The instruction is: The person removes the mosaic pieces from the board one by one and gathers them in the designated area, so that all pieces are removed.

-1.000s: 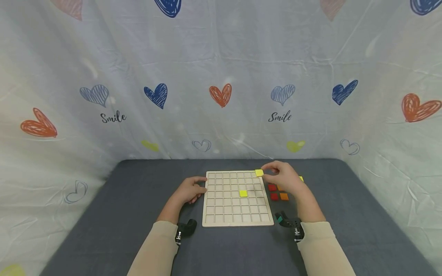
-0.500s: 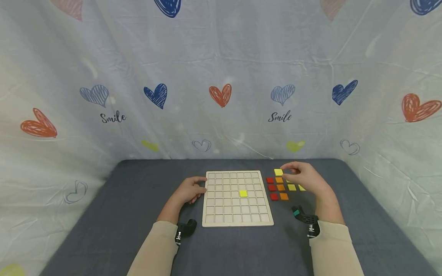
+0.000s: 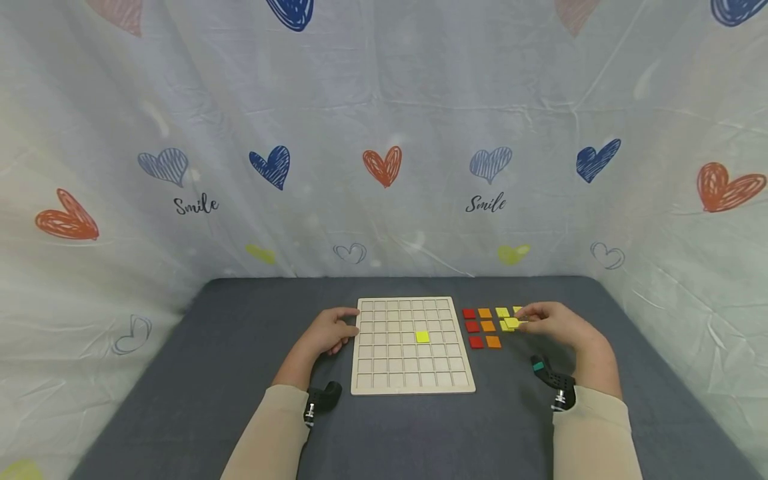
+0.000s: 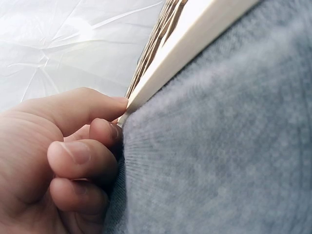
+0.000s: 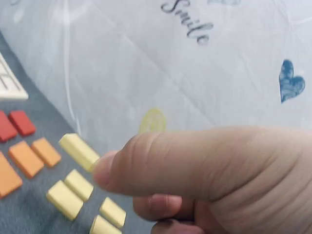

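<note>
In the head view a pale wooden grid board [image 3: 390, 367] lies on the table, with a yellow square tile [image 3: 423, 337] in one of its cells. My left hand [image 3: 329, 331] rests at the board's left edge, its thumb and index finger touching it; the left wrist view shows the other fingers bent beneath. To the right of the board, my right hand [image 3: 555, 323] pinches another yellow tile [image 5: 80, 151] between thumb and fingers. That tile is held above several yellow tiles [image 5: 64, 200]. Part of this group is hidden behind the right hand in the head view.
Between the board and the yellow tiles stand a column of red tiles [image 3: 472, 327] and a column of orange tiles [image 3: 488, 327]. The dark grey tablecloth [image 3: 408, 440] reaches back to a white curtain [image 3: 324, 213] printed with hearts. Each wrist wears a black camera mount [image 3: 558, 383].
My right hand has carried the pinched yellow tile from the board's top right corner rightward and nearer, over the yellow tiles. The left hand and the board have stayed put.
</note>
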